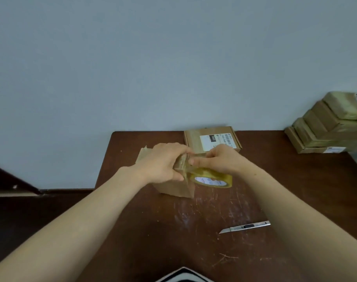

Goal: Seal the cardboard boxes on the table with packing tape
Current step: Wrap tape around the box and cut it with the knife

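Observation:
A small brown cardboard box [176, 188] stands in the middle of the dark wooden table [214, 251]. My left hand [163, 163] grips its top right edge, fingers curled over the flaps. Right beside it, my right hand [220, 159] pinches a strip of clear tape against that same edge. A yellowish roll of packing tape [214, 179] hangs under my right hand, next to the box's right side. Most of the box top is hidden by my hands.
A flat cardboard box with a white shipping label [212, 139] lies behind at the table's far edge. Several taped boxes [326, 127] are stacked at the far right. A silver utility knife [245, 226] lies near my right forearm.

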`<state>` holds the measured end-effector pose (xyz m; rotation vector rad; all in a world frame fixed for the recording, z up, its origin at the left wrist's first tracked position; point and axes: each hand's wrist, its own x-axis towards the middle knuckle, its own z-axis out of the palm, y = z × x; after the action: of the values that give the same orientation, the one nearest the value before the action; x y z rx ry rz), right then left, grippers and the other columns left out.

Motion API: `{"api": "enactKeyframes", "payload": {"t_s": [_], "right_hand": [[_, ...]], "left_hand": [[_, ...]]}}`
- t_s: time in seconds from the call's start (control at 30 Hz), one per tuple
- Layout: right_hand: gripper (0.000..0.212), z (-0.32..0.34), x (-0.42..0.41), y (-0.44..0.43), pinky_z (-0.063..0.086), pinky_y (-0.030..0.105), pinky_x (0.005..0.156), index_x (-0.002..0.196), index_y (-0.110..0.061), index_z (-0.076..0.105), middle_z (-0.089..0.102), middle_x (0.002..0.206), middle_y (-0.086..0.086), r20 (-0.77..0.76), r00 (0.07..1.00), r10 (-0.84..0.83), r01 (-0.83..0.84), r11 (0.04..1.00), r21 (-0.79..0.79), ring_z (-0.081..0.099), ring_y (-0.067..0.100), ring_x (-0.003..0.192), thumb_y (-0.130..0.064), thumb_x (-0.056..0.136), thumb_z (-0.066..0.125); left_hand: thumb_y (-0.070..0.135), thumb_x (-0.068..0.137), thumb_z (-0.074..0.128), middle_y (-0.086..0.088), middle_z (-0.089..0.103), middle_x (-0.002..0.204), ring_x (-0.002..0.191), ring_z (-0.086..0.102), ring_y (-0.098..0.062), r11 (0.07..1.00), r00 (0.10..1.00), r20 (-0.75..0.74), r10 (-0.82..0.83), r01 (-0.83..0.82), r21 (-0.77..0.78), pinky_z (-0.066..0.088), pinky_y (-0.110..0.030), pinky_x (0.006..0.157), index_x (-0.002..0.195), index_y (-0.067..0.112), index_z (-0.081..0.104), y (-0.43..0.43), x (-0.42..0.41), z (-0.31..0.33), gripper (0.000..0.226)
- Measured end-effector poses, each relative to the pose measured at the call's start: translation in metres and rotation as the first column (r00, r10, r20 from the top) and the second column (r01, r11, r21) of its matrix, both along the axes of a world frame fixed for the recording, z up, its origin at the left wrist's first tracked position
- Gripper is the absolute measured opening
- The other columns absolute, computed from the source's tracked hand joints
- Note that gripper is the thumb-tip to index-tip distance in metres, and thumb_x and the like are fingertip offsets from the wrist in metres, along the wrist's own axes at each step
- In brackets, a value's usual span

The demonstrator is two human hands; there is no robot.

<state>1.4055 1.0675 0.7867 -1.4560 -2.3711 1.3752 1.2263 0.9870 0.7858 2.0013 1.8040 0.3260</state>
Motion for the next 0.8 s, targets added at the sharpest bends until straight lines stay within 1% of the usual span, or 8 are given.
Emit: {"api": "enactKeyframes", "payload": {"t_s": [0.07, 0.2, 0.37, 0.4, 0.5, 0.53, 0.67, 0.8], "right_hand": [[0.072, 0.029, 0.003, 0.006, 0.042, 0.019, 0.051, 0.070, -0.013, 0.071, 0.065, 0.061, -0.006, -0.103, 0.995, -0.002, -0.003, 0.999, -0.048, 0.060, 0.006, 0.054, -0.081, 0.044, 0.070], [0.057, 0.056, -0.001, 0.016, 0.046, 0.023, 0.069, 0.076, -0.013, 0.073, 0.067, 0.067, -0.006, -0.342, 0.939, 0.040, -0.078, 0.992, -0.099, 0.062, 0.006, 0.067, -0.065, 0.054, 0.074], [0.029, 0.016, -0.046, -0.015, 0.043, 0.021, 0.061, 0.067, -0.019, 0.067, 0.063, 0.063, -0.006, -0.277, 0.959, 0.065, -0.116, 0.978, -0.172, 0.056, 0.006, 0.059, -0.044, 0.080, 0.072], [0.031, 0.007, -0.057, -0.021, 0.043, 0.019, 0.057, 0.065, -0.020, 0.065, 0.062, 0.061, -0.007, -0.296, 0.954, 0.041, -0.098, 0.979, -0.181, 0.055, 0.005, 0.056, -0.045, 0.080, 0.071], [0.042, -0.010, -0.089, -0.037, 0.041, 0.018, 0.050, 0.069, -0.010, 0.067, 0.059, 0.061, -0.002, -0.272, 0.958, 0.091, -0.131, 0.983, -0.129, 0.053, 0.006, 0.054, -0.050, 0.082, 0.069], [0.046, -0.014, -0.098, -0.041, 0.041, 0.021, 0.052, 0.072, -0.005, 0.066, 0.056, 0.063, 0.001, -0.262, 0.959, 0.104, -0.137, 0.984, -0.111, 0.052, 0.009, 0.055, -0.051, 0.082, 0.068], [0.049, -0.015, -0.108, -0.041, 0.041, 0.024, 0.054, 0.067, -0.009, 0.059, 0.053, 0.062, 0.002, -0.251, 0.965, 0.081, -0.103, 0.991, -0.079, 0.051, 0.010, 0.056, -0.056, 0.081, 0.066], [0.047, -0.016, -0.088, -0.040, 0.045, 0.012, 0.055, 0.053, -0.022, 0.060, 0.061, 0.058, -0.006, -0.292, 0.955, 0.056, -0.126, 0.965, -0.229, 0.057, 0.004, 0.056, -0.058, 0.083, 0.062]], "left_hand": [[0.017, 0.062, 0.087, 0.018, 0.060, 0.108, 0.100, 0.057, -0.005, 0.988, 0.920, 0.363, 0.144, -0.153, -0.003, 0.043, -0.022, 0.083, 0.103, 0.041, 0.058, -0.008, -0.014, 0.006, 0.057], [-0.011, 0.052, 0.082, -0.002, 0.065, 0.104, 0.092, 0.060, -0.015, 0.949, 0.467, 0.833, 0.295, -0.245, -0.199, 0.053, -0.032, 0.081, 0.096, 0.023, 0.061, -0.034, -0.036, -0.012, 0.059], [-0.028, 0.056, 0.065, -0.002, 0.065, 0.103, 0.095, 0.059, -0.018, 0.894, 0.225, 0.876, 0.426, -0.256, -0.368, 0.056, -0.026, 0.069, 0.100, 0.010, 0.058, -0.063, -0.057, -0.060, 0.059], [-0.024, 0.055, 0.061, -0.004, 0.066, 0.100, 0.093, 0.060, -0.019, 0.877, 0.136, 0.885, 0.446, -0.267, -0.401, 0.055, -0.027, 0.069, 0.102, 0.009, 0.059, -0.066, -0.063, -0.068, 0.057], [0.005, 0.061, 0.046, -0.009, 0.068, 0.100, 0.094, 0.062, -0.022, 0.788, -0.304, 0.835, 0.459, -0.295, -0.541, 0.051, -0.031, 0.078, 0.113, 0.004, 0.059, -0.069, -0.070, -0.084, 0.054], [0.009, 0.073, 0.043, -0.009, 0.069, 0.100, 0.094, 0.063, -0.022, 0.751, -0.358, 0.815, 0.456, -0.337, -0.568, 0.050, -0.032, 0.079, 0.115, 0.006, 0.059, -0.067, -0.068, -0.090, 0.045], [0.028, 0.099, 0.045, -0.005, 0.074, 0.093, 0.087, 0.068, -0.018, 0.605, -0.116, 0.810, 0.575, -0.606, -0.517, 0.052, -0.028, 0.073, 0.101, 0.017, 0.071, -0.060, -0.048, -0.112, 0.028], [0.034, 0.098, 0.050, -0.001, 0.071, 0.081, 0.079, 0.064, -0.013, 0.611, 0.063, 0.811, 0.582, -0.692, -0.385, 0.051, -0.028, 0.075, 0.077, 0.026, 0.074, -0.064, -0.048, -0.124, 0.032]]}}
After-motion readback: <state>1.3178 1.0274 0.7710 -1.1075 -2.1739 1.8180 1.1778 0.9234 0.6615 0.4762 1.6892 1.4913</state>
